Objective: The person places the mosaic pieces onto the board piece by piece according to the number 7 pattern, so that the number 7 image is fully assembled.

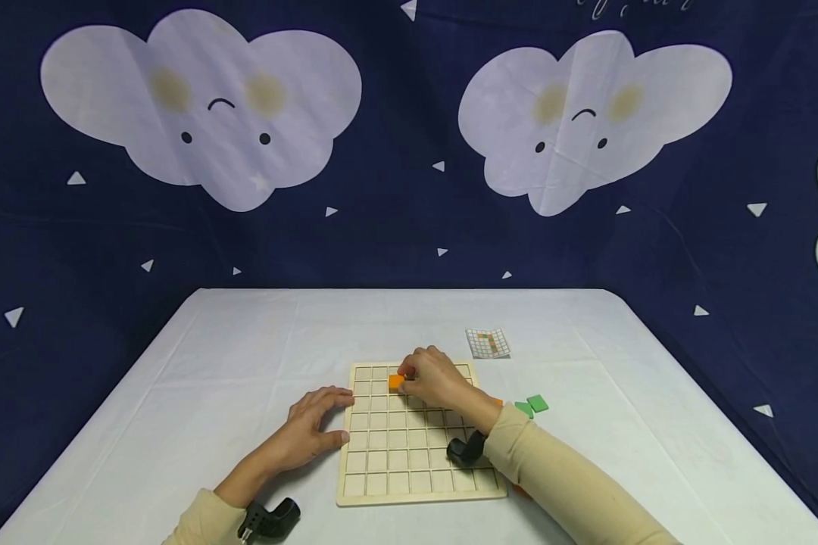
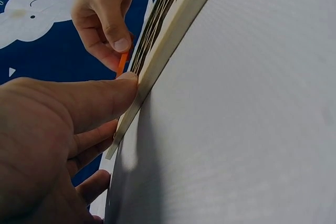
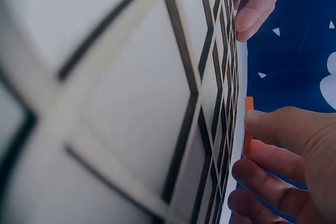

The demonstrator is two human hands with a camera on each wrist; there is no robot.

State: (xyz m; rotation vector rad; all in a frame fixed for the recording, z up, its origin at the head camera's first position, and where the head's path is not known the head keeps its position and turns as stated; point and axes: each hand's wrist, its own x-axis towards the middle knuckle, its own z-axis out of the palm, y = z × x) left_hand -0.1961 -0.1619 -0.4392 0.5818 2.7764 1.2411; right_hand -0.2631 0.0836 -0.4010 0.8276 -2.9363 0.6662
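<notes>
A light wooden board [image 1: 376,460] divided into raised square cells lies on the white table. Between thumb and fingers, my right hand [image 1: 438,376] pinches a flat orange square tile [image 1: 395,383] over the far rows of the board, left of its middle. The tile [image 3: 248,124] is seen edge-on in the right wrist view, close to the grid. My left hand [image 1: 308,428] rests at the board's left edge, its thumb and fingertips at the rim and the fingers loosely spread. In the left wrist view the thumb [image 2: 100,98] touches the wooden rim.
Beyond the board's far right corner lies a small card [image 1: 488,344] printed with a coloured grid pattern. Two green tiles [image 1: 538,403] lie right of the board. Orange pieces [image 1: 497,402] show partly beside my right forearm, which hides the rest. A dark cloud-patterned cloth [image 1: 409,227] hangs behind the table.
</notes>
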